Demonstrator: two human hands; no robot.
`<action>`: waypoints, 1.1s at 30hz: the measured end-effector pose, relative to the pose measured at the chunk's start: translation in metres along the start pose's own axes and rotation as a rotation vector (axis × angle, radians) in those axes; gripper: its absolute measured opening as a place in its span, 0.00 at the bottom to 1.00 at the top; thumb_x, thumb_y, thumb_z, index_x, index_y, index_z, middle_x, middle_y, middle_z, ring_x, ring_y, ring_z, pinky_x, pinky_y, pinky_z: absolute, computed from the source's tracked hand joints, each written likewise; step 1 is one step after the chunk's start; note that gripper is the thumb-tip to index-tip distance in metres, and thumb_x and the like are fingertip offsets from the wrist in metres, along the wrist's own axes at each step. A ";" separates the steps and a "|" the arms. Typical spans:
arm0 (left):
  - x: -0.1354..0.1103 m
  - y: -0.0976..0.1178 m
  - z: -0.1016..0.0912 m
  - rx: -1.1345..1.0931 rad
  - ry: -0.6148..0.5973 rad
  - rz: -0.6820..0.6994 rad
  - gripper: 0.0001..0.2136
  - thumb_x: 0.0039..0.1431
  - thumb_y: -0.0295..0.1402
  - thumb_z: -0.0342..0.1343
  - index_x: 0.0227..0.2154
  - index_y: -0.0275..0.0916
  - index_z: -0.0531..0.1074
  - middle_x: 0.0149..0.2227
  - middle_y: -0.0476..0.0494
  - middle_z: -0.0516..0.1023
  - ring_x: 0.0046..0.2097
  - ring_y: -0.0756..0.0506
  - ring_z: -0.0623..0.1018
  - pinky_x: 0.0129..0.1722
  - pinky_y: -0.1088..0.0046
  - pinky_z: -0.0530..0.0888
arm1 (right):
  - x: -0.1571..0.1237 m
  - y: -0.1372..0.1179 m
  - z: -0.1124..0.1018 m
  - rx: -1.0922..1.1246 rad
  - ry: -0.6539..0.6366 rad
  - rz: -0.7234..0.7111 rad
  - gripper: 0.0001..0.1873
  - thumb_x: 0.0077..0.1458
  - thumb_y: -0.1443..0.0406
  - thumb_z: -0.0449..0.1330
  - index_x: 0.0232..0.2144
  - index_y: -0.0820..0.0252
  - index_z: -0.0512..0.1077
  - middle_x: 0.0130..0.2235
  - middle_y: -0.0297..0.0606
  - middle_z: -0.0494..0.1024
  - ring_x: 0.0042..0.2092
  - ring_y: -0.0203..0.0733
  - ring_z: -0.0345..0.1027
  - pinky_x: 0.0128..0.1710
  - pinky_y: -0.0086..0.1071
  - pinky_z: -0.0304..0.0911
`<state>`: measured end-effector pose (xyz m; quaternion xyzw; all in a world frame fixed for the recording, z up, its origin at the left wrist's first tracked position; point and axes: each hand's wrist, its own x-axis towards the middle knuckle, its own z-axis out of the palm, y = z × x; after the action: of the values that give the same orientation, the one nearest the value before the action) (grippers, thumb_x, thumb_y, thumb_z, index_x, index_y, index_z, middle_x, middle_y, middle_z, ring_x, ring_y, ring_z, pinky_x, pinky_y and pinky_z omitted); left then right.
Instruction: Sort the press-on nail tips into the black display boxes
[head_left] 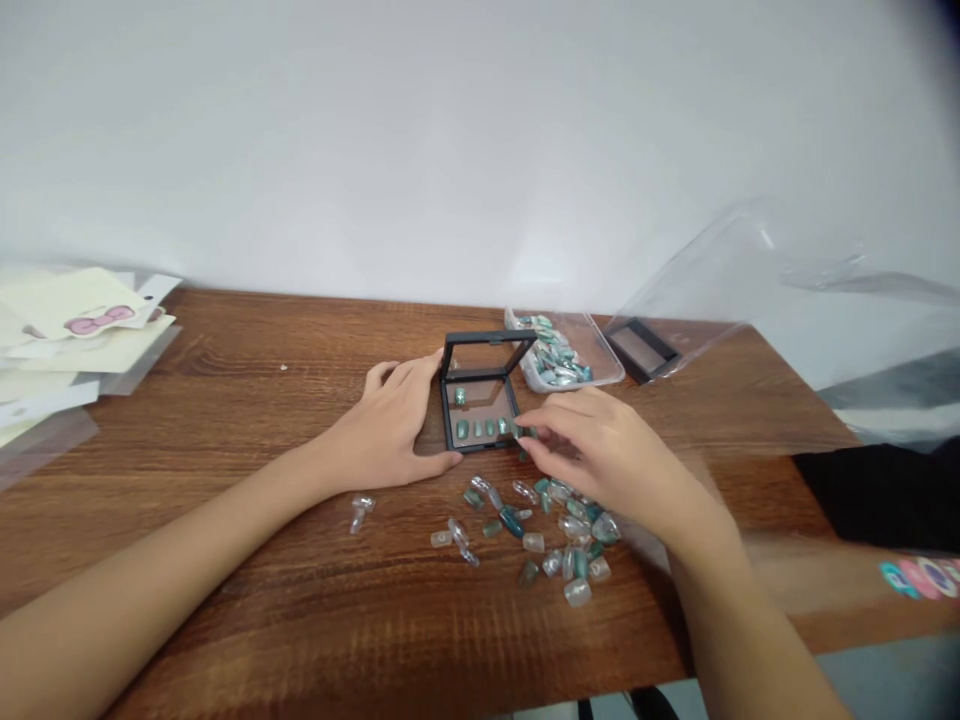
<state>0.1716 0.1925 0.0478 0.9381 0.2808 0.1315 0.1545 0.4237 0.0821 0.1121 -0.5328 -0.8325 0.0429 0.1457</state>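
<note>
A small black display case (480, 412) stands open on the wooden table, its transparent lid tilted up. Several green press-on nails (476, 428) lie in rows inside it. My left hand (386, 420) grips the case's left side. My right hand (592, 460) is at the case's lower right corner, its fingertips pinching what looks like a green nail, partly hidden by the fingers. Below that hand lies a loose scatter of green and transparent press-on nails (532, 530).
A transparent plastic tray (600, 365) of teal nails stands behind the case on the wooden table (225, 570). To its right, a second black case (641, 350) lies by a transparent plastic bag (757, 270). Printed cards (75, 325) are stacked at the far left.
</note>
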 end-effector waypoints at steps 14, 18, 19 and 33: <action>0.001 0.007 -0.006 -0.054 -0.066 0.061 0.50 0.53 0.57 0.60 0.69 0.37 0.41 0.66 0.28 0.61 0.65 0.27 0.63 0.65 0.44 0.55 | 0.015 -0.005 0.032 -0.120 0.066 -0.028 0.10 0.67 0.66 0.56 0.41 0.61 0.78 0.33 0.38 0.79 0.35 0.41 0.71 0.38 0.35 0.60; 0.000 0.006 -0.004 -0.036 -0.064 0.070 0.51 0.54 0.58 0.59 0.70 0.36 0.40 0.66 0.27 0.60 0.66 0.27 0.63 0.65 0.44 0.55 | 0.018 -0.009 0.035 -0.125 0.080 0.013 0.10 0.67 0.66 0.57 0.43 0.60 0.78 0.34 0.38 0.79 0.35 0.40 0.70 0.37 0.34 0.60; 0.000 0.006 -0.004 -0.036 -0.062 0.072 0.51 0.54 0.58 0.59 0.70 0.36 0.39 0.66 0.27 0.60 0.66 0.27 0.63 0.65 0.44 0.54 | 0.020 -0.010 0.036 -0.126 0.070 0.029 0.10 0.67 0.66 0.57 0.43 0.60 0.78 0.34 0.38 0.79 0.35 0.40 0.71 0.36 0.33 0.59; 0.000 0.004 -0.003 -0.067 -0.053 0.084 0.53 0.54 0.59 0.59 0.71 0.39 0.36 0.68 0.28 0.58 0.66 0.27 0.62 0.65 0.43 0.53 | 0.026 -0.010 0.038 -0.114 -0.011 0.092 0.10 0.67 0.66 0.57 0.44 0.59 0.78 0.37 0.38 0.80 0.38 0.41 0.73 0.34 0.31 0.60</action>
<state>0.1728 0.1899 0.0522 0.9465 0.2324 0.1222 0.1876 0.3934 0.1042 0.0829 -0.5776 -0.8091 0.0048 0.1083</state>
